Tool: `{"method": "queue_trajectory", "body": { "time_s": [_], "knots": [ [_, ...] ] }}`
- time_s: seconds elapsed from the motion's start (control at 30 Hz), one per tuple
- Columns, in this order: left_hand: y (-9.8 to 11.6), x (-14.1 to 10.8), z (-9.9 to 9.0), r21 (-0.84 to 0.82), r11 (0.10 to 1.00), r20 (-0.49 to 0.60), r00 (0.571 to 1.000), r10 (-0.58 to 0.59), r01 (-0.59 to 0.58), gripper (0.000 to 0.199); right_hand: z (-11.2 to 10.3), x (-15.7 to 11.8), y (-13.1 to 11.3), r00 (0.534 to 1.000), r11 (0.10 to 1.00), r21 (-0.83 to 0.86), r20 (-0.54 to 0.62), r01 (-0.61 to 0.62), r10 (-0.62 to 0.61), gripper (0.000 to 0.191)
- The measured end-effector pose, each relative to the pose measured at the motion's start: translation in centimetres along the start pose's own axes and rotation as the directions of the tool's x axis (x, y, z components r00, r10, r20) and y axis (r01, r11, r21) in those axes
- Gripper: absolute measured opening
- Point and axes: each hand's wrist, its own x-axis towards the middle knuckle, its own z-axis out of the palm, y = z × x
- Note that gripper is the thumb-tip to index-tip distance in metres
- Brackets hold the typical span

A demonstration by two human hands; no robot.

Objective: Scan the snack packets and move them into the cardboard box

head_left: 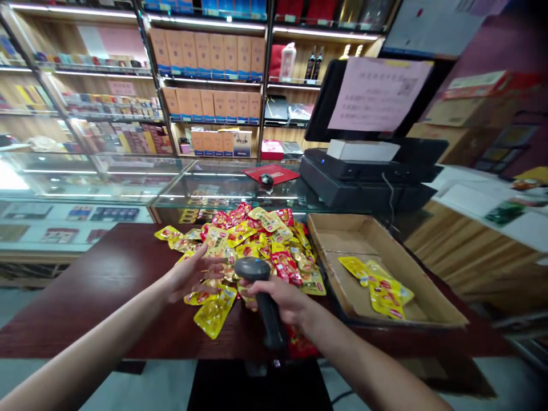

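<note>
The left hand [194, 277] is blurring at its fingers, leaving unclear whether they are touching the snack packets [257, 234] beside them. The barcode scanner [253, 268] is hiding some packets, while the right hand [280, 298] is covering part of its handle. The left forearm [100, 345] and right forearm [363, 357] are running out of the picture at the bottom. A pale sheet [381, 94] is blocking much of the monitor [322, 108], its printing blurring beyond reading. Blue boxes [235, 8] are being cut off along the top.
</note>
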Motion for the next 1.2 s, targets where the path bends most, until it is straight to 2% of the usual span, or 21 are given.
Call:
{"method": "queue_trajectory", "body": {
  "time_s": [0.13,0.23,0.3,0.37,0.43,0.47,0.53,0.63,0.8,0.9,0.97,1.03,1.13,1.2],
  "knots": [
    [-2.6,-1.7,-2.1,0.183,0.983,-0.143,0.989,0.047,-0.020,0.056,0.9,0.6,1.7,0.996,0.996,-0.041,-0.041,-0.078,0.077,0.021],
    [-4.8,-2.0,-3.0,0.402,0.914,-0.192,0.971,0.143,-0.055,0.057,1.4,1.0,2.7,0.996,0.996,-0.057,-0.057,-0.070,0.067,0.020],
    [-6.3,-1.7,-3.2,0.567,0.813,-0.174,0.946,0.274,-0.131,0.055,1.8,1.6,3.4,0.997,0.996,-0.072,-0.047,-0.058,0.055,0.014],
    [-7.7,-1.0,-3.3,0.707,0.669,-0.135,0.886,0.444,-0.227,0.054,2.1,2.2,3.9,0.998,0.996,-0.069,-0.026,-0.057,0.056,0.008],
    [-8.7,-0.4,-3.1,0.772,0.571,-0.094,0.840,0.535,-0.278,0.056,2.4,2.7,4.2,0.997,0.996,-0.035,-0.007,-0.081,0.081,0.009],
    [-8.9,-0.2,-2.9,0.780,0.554,-0.078,0.833,0.547,-0.291,0.058,2.5,2.8,4.3,0.996,0.996,-0.011,-0.002,-0.092,0.092,0.009],
    [-9.0,0.0,-2.4,0.762,0.574,-0.067,0.845,0.530,-0.300,0.061,2.5,2.7,4.1,0.993,0.992,0.031,-0.011,-0.121,0.121,0.006],
    [-7.8,-0.1,-1.6,0.691,0.645,-0.053,0.867,0.495,-0.326,0.069,2.2,2.0,3.4,0.994,0.994,0.061,-0.059,-0.086,0.090,0.011],
    [-4.0,0.1,0.2,0.558,0.702,0.130,0.882,0.452,-0.442,0.080,0.6,0.8,0.9,0.978,0.986,-0.031,-0.126,0.164,-0.167,0.022],
    [-1.5,0.9,2.3,0.546,0.713,0.174,0.891,0.418,-0.441,0.078,-0.6,0.3,-1.1,0.965,0.970,-0.076,-0.114,0.229,-0.236,0.023],
    [0.0,1.9,3.9,0.506,0.743,0.145,0.892,0.427,-0.438,0.078,-1.4,-0.1,-2.5,0.963,0.968,-0.100,-0.118,0.231,-0.242,0.025],
    [1.5,3.4,5.6,0.416,0.795,0.071,0.887,0.457,-0.442,0.078,-2.2,-0.4,-3.6,0.953,0.961,-0.095,-0.132,0.261,-0.272,0.028],
    [3.3,6.7,7.8,0.190,0.881,-0.078,0.888,0.454,-0.434,0.074,-3.3,-0.4,-5.0,0.921,0.935,0.016,-0.182,0.353,-0.345,0.030],
    [4.2,9.3,8.9,0.001,0.916,-0.138,0.907,0.398,-0.402,0.064,-3.9,-0.3,-5.7,0.894,0.905,0.098,-0.232,0.414,-0.383,0.030]
  ]
}}
